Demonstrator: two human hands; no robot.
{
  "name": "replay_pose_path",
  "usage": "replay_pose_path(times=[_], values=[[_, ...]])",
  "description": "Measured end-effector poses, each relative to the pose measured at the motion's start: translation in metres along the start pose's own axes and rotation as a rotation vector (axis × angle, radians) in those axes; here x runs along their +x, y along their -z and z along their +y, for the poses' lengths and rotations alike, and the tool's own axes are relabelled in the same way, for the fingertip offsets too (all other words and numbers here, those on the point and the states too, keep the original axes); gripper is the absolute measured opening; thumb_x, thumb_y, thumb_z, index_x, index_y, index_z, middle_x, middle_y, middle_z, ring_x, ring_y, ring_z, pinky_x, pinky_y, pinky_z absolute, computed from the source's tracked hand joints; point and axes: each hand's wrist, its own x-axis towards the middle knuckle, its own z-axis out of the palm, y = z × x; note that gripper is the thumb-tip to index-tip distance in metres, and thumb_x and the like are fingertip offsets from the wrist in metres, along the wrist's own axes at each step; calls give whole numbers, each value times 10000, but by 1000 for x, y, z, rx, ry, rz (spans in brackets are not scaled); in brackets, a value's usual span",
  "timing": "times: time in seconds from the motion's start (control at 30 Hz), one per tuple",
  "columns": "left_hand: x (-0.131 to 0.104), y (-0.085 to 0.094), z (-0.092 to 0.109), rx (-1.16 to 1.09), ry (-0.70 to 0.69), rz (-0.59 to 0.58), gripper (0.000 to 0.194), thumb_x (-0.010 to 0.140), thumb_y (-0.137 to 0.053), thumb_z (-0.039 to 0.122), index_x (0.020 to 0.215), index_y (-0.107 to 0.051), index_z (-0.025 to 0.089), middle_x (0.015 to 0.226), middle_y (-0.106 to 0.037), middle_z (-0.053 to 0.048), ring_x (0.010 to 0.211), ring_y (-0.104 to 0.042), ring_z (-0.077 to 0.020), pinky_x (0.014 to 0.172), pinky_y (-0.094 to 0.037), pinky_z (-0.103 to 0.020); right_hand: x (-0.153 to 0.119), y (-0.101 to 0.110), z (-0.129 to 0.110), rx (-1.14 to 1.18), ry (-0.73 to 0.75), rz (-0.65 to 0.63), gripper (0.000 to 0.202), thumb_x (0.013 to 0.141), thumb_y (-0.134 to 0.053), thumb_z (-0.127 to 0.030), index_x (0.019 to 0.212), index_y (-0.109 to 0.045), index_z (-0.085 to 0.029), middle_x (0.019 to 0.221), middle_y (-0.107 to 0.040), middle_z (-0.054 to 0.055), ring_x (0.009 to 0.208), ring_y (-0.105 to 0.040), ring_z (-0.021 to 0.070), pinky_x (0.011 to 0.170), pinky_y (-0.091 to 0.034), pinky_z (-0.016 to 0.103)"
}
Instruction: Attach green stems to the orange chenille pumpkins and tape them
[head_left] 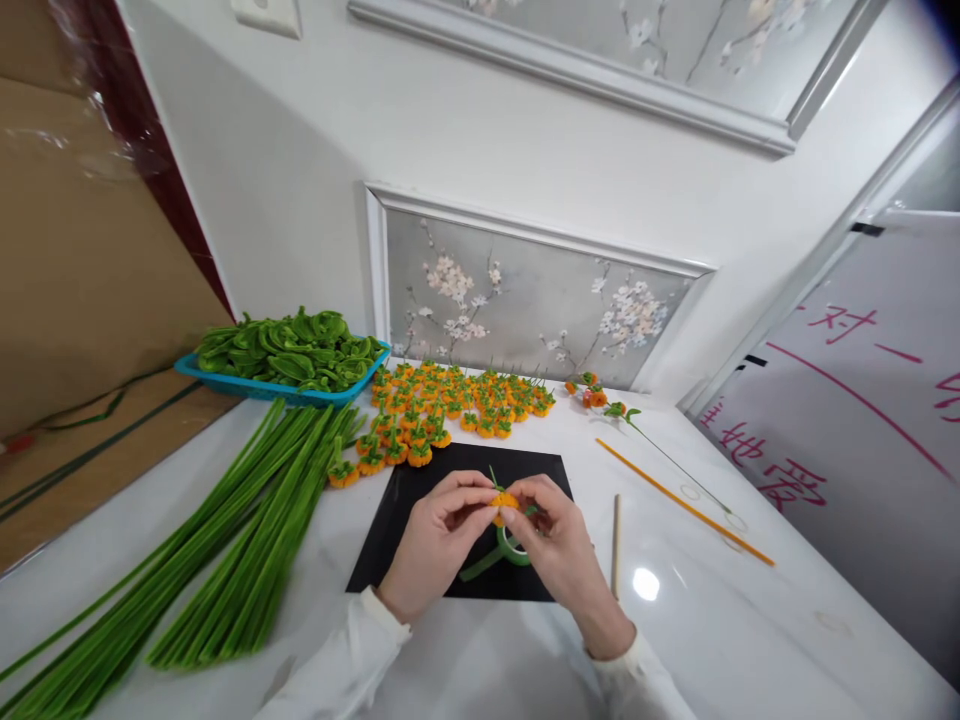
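Between my two hands is a small orange flower [504, 505] with a thin green stem pointing up. My left hand [442, 540] pinches its left side with thumb and fingertips. On its right side, my right hand [559, 545] holds it the same way. Both hands are above a black mat [382, 545]. A roll of green tape [513, 548] lies on the mat beneath the hands, partly hidden by the right one, with a loose strip reaching left.
Several orange flowers [420, 452] lie behind the mat. Long green stems [247, 560] and a blue tray [319, 397] of green leaves [300, 355] are at left. A wooden stick [616, 545], an orange strip [686, 503] and a finished-looking flower stem [675, 462] lie at right.
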Motion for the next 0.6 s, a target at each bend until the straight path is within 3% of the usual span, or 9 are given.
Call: replay_pose_path(times=[0.2, 0.4, 0.6], values=[[-1, -4, 3, 69, -5, 17, 170, 834, -579, 211, 885, -741, 228, 998, -611, -59, 898, -629, -191, 719, -544, -262, -2, -3, -1, -23, 37, 7, 75, 858, -550, -259, 864, -590, -196, 842, -539, 26, 716, -532, 144, 586, -437, 236], [-3, -4, 13, 216, -104, -31, 274, 881, -501, 176, 1008, -726, 265, 992, -626, -66, 880, -622, -187, 714, -526, -259, -2, -3, -2, -91, 63, 0, 59, 851, -550, -242, 820, -575, -199, 793, -541, 14, 660, -495, 137, 584, -404, 246], [-3, -5, 9, 152, -61, 1, 249, 870, -518, 200, 983, -733, 253, 1019, -633, -65, 919, -621, -197, 764, -529, -281, 0, -4, 1, 143, -110, 16, 152, 795, -634, -313, 871, -617, -182, 769, -575, 15, 655, -528, 135, 546, -437, 231]])
